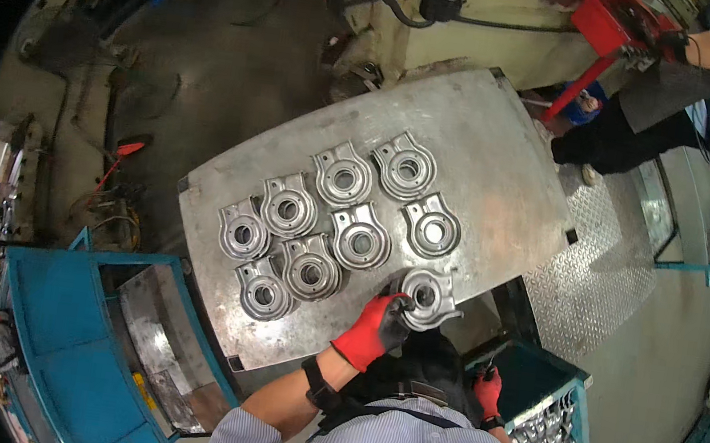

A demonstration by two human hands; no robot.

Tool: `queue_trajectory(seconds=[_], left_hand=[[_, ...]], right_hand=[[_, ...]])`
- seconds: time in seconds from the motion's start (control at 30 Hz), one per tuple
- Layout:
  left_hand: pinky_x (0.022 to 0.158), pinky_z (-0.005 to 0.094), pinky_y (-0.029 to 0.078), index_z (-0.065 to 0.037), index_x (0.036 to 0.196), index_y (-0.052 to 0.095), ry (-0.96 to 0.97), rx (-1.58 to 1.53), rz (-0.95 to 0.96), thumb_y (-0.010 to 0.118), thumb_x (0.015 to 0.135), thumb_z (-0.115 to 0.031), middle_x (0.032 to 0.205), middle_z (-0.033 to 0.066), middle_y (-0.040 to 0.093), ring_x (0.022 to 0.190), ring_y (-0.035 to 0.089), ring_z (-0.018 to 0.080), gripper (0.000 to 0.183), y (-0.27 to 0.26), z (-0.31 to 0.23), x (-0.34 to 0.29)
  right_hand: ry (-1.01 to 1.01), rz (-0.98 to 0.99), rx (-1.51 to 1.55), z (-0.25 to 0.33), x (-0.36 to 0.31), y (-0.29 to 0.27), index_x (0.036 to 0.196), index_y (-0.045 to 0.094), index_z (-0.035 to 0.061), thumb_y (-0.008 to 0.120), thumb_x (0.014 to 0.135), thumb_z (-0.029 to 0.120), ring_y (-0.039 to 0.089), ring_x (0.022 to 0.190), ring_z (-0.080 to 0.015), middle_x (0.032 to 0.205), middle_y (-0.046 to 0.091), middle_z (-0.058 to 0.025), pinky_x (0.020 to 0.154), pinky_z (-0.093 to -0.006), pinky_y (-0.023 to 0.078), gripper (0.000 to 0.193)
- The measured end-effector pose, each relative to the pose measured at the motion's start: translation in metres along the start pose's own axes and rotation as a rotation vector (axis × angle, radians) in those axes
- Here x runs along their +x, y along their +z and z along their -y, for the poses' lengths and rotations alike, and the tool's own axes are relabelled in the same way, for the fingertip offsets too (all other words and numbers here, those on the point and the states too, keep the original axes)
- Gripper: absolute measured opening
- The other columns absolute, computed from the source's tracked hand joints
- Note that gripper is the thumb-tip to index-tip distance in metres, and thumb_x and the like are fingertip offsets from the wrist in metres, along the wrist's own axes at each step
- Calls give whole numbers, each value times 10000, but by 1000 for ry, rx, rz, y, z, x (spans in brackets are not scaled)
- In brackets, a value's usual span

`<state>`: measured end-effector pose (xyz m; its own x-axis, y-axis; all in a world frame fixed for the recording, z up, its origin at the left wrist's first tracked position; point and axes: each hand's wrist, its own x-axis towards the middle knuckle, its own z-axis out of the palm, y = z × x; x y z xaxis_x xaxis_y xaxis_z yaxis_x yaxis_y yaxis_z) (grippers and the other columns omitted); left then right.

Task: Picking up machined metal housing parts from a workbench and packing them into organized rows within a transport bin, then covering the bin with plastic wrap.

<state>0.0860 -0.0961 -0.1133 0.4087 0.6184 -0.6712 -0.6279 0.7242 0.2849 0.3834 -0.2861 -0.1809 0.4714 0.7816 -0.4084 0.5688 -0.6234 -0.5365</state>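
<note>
One glossy, ringed metal part (437, 311) gripped by left hand (376, 330); right hand (487, 393), grip unclear.

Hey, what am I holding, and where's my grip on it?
Your left hand grips a round metal part by its left rim; whether your right hand holds anything cannot be told.

Parts (345, 225) lie on the table (505, 170), a bin (528, 374) to its near right, a co-worker (671, 106) to its far right.

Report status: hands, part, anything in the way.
Left hand gripping metal part, near edge of table. Right hand at teal bin, grip unclear. Other metal parts laid out ahead.
</note>
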Motion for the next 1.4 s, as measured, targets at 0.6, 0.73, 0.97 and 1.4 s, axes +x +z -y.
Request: queue_trajectory(seconds=[0.6,0.73,0.97,1.4], left_hand=[[627,246,481,-55,1091,594,258,-134,-67,652,810,-94,921,40,641,755,609,117,289,45,18,57],[691,295,498,-42,1105,614,68,458,-152,635,838,-192,957,82,666,838,647,198,306,39,2,31],[834,441,473,-45,1186,520,505,1812,-263,678,784,-422,1109,194,585,998,582,370,574,67,-36,-1],[853,455,457,60,1051,525,433,1920,-262,696,726,-350,1014,278,602,982,579,402,550,101,-20,52]], right_hand=[[-39,-147,103,58,-30,-15,1116,556,13,587,832,107,607,984,-380,970,639,-218,796,-401,478,301],[-31,-203,127,54,-34,-17,1072,556,22,579,836,97,626,920,-381,924,640,-216,742,-393,487,249],[-40,-154,195,59,-28,-5,1131,546,65,605,814,134,593,933,-415,979,628,-227,770,-457,479,331],[-96,-159,183,110,-24,0,1160,548,75,644,761,129,575,1018,-383,1072,616,-202,856,-429,467,414]])
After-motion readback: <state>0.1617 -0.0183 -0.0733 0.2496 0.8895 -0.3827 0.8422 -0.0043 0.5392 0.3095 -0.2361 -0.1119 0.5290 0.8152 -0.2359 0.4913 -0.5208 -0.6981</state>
